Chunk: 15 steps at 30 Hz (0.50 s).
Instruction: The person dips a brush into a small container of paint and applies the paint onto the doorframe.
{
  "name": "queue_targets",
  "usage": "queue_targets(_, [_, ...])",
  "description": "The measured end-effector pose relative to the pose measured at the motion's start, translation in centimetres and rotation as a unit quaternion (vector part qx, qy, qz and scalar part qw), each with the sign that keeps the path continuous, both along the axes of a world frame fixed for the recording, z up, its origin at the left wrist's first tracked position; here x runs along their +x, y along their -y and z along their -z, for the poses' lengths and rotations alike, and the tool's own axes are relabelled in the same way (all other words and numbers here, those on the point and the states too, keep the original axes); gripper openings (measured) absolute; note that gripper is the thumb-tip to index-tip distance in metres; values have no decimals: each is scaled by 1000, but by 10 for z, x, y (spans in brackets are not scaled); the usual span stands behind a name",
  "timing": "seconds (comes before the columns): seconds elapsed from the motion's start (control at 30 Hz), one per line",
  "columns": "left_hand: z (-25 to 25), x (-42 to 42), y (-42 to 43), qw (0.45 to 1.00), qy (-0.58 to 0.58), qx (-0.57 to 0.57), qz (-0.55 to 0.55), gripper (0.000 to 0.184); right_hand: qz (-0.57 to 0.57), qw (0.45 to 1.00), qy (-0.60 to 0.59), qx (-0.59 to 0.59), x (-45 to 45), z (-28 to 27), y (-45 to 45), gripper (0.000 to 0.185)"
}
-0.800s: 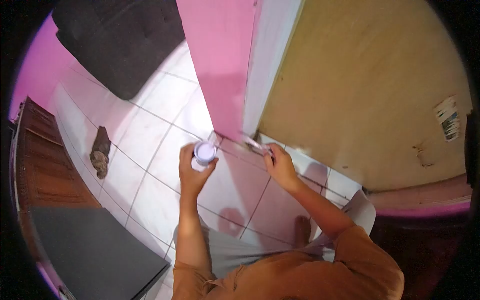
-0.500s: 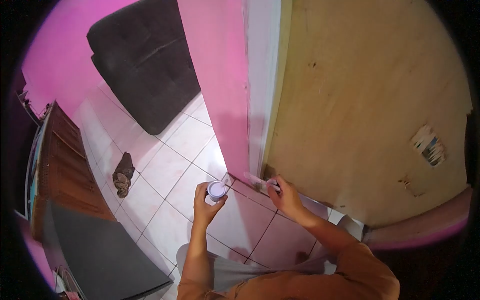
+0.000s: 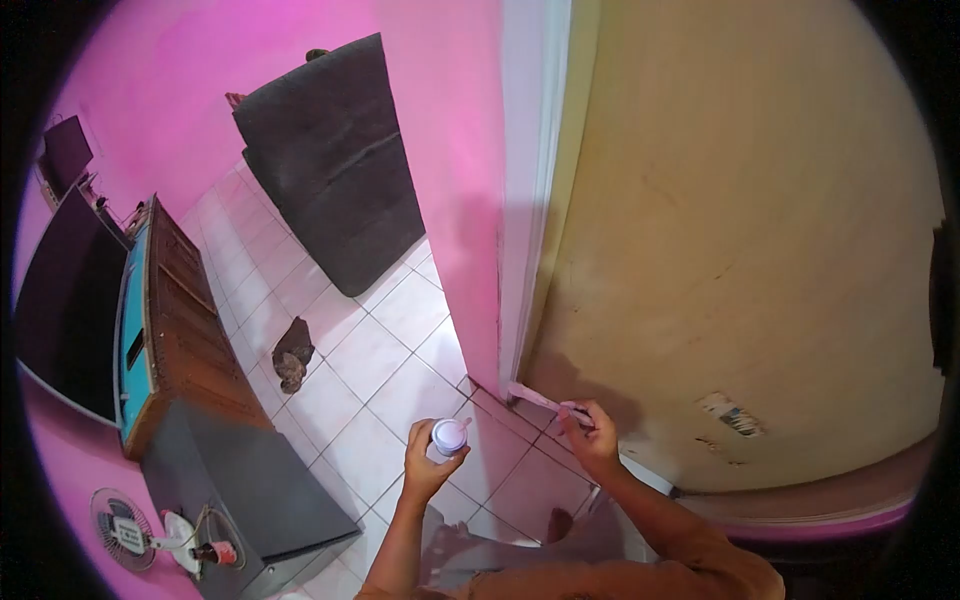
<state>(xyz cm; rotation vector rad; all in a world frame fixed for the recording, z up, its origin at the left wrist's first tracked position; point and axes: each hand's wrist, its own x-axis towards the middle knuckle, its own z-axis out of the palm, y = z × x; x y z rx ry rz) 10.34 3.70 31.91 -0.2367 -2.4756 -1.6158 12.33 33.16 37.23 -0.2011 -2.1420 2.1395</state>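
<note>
My left hand [image 3: 422, 474] is wrapped round a small tub of pale lilac paint [image 3: 449, 434], held upright over the floor. In my right hand [image 3: 594, 442] is a paintbrush [image 3: 540, 400], gripped by its handle. The brush points left, its pale bristles at the foot of the white wall edge [image 3: 523, 190], where the pink wall [image 3: 455, 190] ends. Whether the bristles touch the surface, I cannot tell.
A dark grey folded mattress [image 3: 340, 165] stands on the white tiled floor [image 3: 390, 345]. A crumpled dark cloth [image 3: 292, 355] lies left. Further left are a wooden cabinet [image 3: 190, 330], a grey cabinet [image 3: 245, 490], a television [image 3: 72, 300] and a fan [image 3: 128, 535]. A tan panel [image 3: 740, 220] rises at right.
My view has shifted up and left, bringing the television and fan into sight. The brush now reaches further left of my right hand, at the wall edge's foot. Both hands keep their hold.
</note>
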Motion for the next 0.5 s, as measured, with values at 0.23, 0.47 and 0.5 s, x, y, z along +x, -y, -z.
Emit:
queue_targets(0.23, [-127, 45, -16, 1000, -11, 4, -7, 60, 35, 997, -12, -71, 27, -149, -7, 24])
queue_targets(0.47, [-238, 80, -38, 1000, -10, 19, -3, 58, 55, 995, -48, -68, 59, -266, -21, 19])
queue_targets(0.5, [-249, 80, -43, 1000, -13, 26, -1, 58, 61, 995, -49, -69, 62, -280, -24, 19])
